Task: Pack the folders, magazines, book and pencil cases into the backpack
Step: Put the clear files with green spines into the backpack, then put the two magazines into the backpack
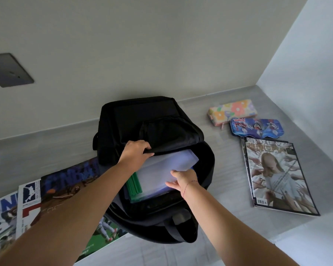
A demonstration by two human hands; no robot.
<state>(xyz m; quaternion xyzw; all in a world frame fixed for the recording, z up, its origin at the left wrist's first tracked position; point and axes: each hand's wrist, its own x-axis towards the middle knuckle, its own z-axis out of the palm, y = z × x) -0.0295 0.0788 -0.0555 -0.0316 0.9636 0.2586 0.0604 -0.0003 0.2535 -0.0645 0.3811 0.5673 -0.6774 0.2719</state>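
A black backpack [142,120] lies open on the grey table. My left hand [136,153] grips the upper edge of its opening and holds it apart. My right hand [183,179] holds a pale purple folder [161,169] that sits partly inside the bag, on top of a green-spined folder [135,186]. Sports magazines [65,189] lie at the left, partly under my left arm and the bag. At the right lie a magazine with a figure on its cover [277,177], a floral pencil case [232,110] and a blue tin pencil case [257,127].
A white wall runs behind the table, with a dark socket plate [8,70] at the left. A second wall closes the right side, forming a corner. Bare grey tabletop [227,150] shows between the bag and the right-hand magazine.
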